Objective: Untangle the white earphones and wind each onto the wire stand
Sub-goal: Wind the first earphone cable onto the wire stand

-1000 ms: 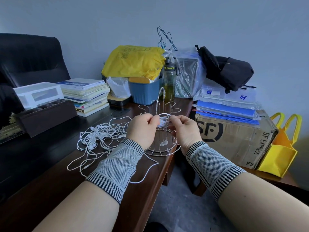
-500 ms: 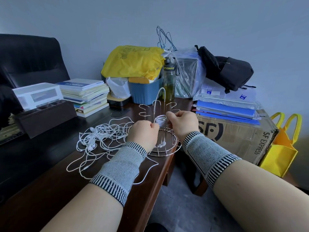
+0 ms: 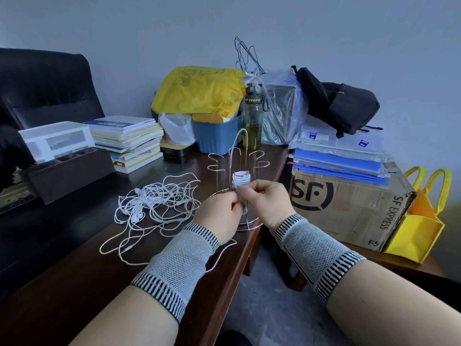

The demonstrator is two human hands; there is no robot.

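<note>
The wire stand (image 3: 235,186) stands on the desk (image 3: 74,270); left of it lies the earphone tangle (image 3: 154,203), behind it the bottle (image 3: 253,121), right of it the cardboard box (image 3: 349,203).

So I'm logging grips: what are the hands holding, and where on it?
Both the left hand and right hand pinch the earphone cable just below its coil on the wire stand.

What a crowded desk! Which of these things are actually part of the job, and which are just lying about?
In use:
thin silver wire stand
white cord coil wound on it
tangled white earphones
left hand
right hand

Lying about:
book stack
blue tub
cardboard box
black backpack
</note>
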